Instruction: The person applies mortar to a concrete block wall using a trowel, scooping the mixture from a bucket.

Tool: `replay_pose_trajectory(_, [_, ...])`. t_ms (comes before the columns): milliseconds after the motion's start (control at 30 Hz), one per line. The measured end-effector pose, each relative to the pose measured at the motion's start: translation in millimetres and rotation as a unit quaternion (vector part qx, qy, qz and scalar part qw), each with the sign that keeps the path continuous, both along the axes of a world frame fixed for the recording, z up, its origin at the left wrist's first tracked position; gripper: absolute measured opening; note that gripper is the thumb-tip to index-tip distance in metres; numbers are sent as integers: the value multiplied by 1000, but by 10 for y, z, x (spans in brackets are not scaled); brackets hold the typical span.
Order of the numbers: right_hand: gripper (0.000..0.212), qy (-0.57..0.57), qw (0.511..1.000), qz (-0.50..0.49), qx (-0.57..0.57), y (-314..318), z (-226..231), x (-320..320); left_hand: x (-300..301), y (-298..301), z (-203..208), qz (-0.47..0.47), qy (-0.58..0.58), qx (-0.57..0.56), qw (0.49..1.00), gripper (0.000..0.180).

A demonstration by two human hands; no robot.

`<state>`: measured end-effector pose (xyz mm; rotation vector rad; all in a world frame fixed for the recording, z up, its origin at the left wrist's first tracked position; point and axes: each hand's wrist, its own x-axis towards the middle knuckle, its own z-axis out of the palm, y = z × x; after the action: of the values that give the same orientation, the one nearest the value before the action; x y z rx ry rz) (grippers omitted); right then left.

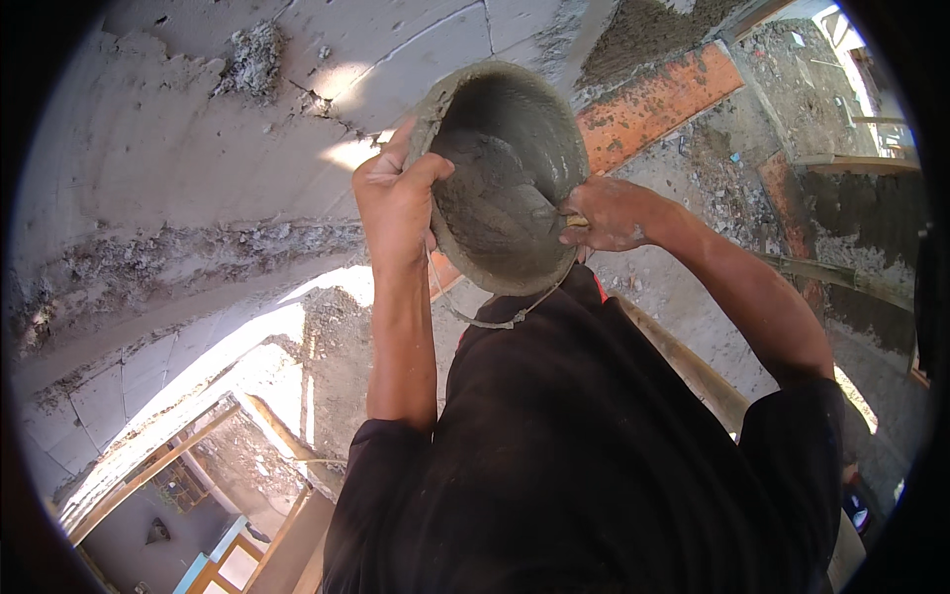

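Note:
A mortar-crusted bucket (495, 275) is tilted in front of my chest, its mouth facing up toward me. Wet grey mortar (475, 188) coats its inside and lies in the bottom. My left hand (396, 203) grips the bucket's left rim, thumb over the edge and fingers along the outside. With my right hand (614, 213) I hold a trowel (529, 206) by its handle at the right rim. The trowel's blade reaches into the bucket against the mortar and is partly smeared over. A thin bail handle (495, 324) hangs slack below the bucket, near my dark shirt.
A pale block wall (198, 148) with rough mortar lumps stands ahead and to the left. An orange, mortar-spattered board (658, 109) lies beyond the bucket to the right. Wooden poles (683, 356) run at my right side. At lower left is a timber-framed opening (188, 495).

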<state>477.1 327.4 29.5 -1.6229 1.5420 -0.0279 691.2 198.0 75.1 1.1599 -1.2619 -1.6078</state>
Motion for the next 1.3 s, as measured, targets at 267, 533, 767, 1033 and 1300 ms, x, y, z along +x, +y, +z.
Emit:
replay_pose_trajectory(267, [27,-329,906,-196,180,459,1,-18,38,-22,41,-24,19,22,999,46])
replay_pose_trajectory(533, [29,-360,863,-301,190,499,-150,-55,-203,-75,-218,-28,10,10,1000,41])
replay_pose_trajectory(767, [23,-420,800,-401,152,688,-703,0,-597,-122,-510,-42,0,21,999,61])
replay_pose_trajectory(1033, [21,-568,599,-565,1,931,-1042,-295,-519,-227,-883,-1,31,101,994,50])
replay_pose_trajectory(1300, [20,-244,246,-867,-359,1658,-1015,-1787,-307,-421,-1054,66,-22,68,995,18])
